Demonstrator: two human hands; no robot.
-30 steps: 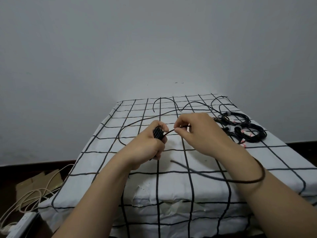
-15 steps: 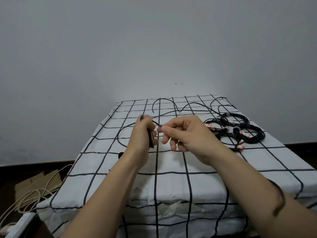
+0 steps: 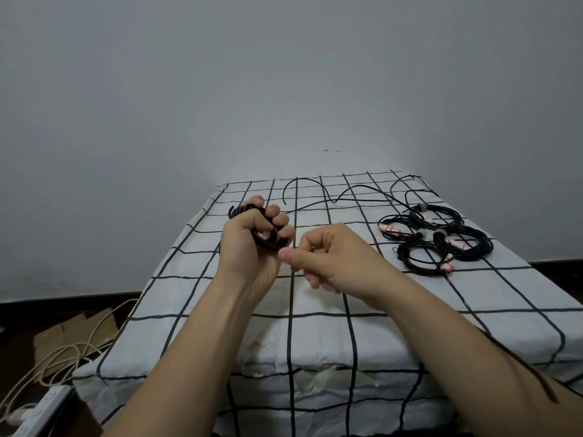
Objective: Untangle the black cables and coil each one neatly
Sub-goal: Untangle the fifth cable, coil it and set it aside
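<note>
Head camera, looking down over a checked tablecloth point(image 3: 394, 326). The left hand point(image 3: 249, 244) is raised above the cloth's left side, fist closed tight around a black cable coil point(image 3: 266, 242). The coil's long axis slants from far-left to near-right, and loops poke out past the knuckles. Just beside it, the right hand point(image 3: 331, 257) has its fingers curled, thumb pressed to forefinger. It seems to pinch the coil's free end, though the strand is too thin to make out. A loose black cable point(image 3: 361, 186) snakes along the far edge. Finished bundles point(image 3: 476, 247) lie far right.
</note>
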